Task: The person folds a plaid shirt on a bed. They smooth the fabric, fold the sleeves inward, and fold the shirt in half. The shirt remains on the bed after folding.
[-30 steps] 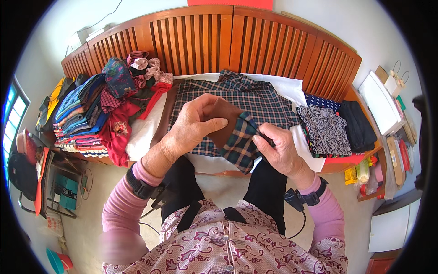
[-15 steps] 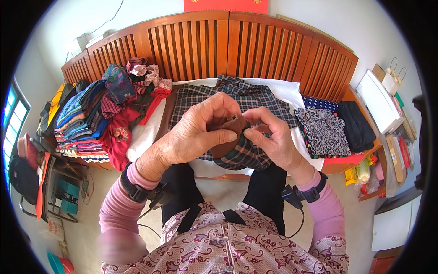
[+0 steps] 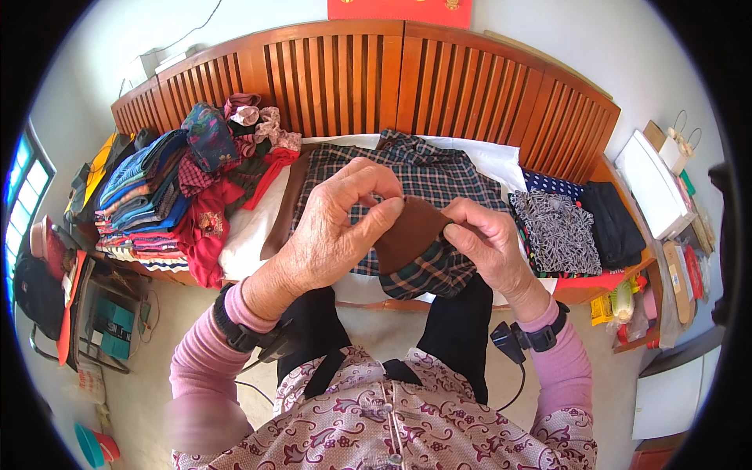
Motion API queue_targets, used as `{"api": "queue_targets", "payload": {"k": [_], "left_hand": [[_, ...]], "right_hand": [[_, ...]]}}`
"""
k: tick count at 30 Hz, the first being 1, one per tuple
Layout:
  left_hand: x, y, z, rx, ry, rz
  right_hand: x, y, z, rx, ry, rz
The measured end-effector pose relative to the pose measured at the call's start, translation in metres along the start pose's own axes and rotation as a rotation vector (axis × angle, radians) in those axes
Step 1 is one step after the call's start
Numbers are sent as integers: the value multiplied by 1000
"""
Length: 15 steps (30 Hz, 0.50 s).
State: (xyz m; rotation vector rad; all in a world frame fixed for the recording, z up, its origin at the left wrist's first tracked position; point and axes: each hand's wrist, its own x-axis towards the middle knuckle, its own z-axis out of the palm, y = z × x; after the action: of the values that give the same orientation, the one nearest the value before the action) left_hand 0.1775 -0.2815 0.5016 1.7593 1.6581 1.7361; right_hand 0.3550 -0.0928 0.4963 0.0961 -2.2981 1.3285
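Note:
A dark plaid shirt (image 3: 345,168) lies spread over a white cloth on the wooden bench. Its plaid sleeve (image 3: 427,272) comes toward me and ends in a brown cuff (image 3: 410,233), raised above my knees. My left hand (image 3: 337,223) pinches the cuff's upper left edge between thumb and fingers. At the cuff's right corner, my right hand (image 3: 492,243) grips the edge between thumb and forefinger. Between the two hands the cuff is stretched fairly flat. A brown strip (image 3: 287,207) shows along the shirt's left side.
Folded clothes (image 3: 145,196) are stacked at the left of the bench, with a red garment (image 3: 207,235) hanging over the front. To the right lie a black-and-white patterned garment (image 3: 556,227) and dark folded trousers (image 3: 611,223). The slatted backrest (image 3: 337,78) rises behind.
The bunched cuff has been drawn out flatter between my hands. My right hand has shifted slightly right, and the left thumb has moved up to the cuff's upper edge.

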Motion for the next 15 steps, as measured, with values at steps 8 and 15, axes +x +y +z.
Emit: {"api": "queue_targets", "payload": {"k": [8,15], "left_hand": [[2,4,8,163,11,88],[1,-1,14,97,-28,46]], "right_hand": [[1,4,3,-2,11,6],[1,4,4,-22,1,-44]]}}
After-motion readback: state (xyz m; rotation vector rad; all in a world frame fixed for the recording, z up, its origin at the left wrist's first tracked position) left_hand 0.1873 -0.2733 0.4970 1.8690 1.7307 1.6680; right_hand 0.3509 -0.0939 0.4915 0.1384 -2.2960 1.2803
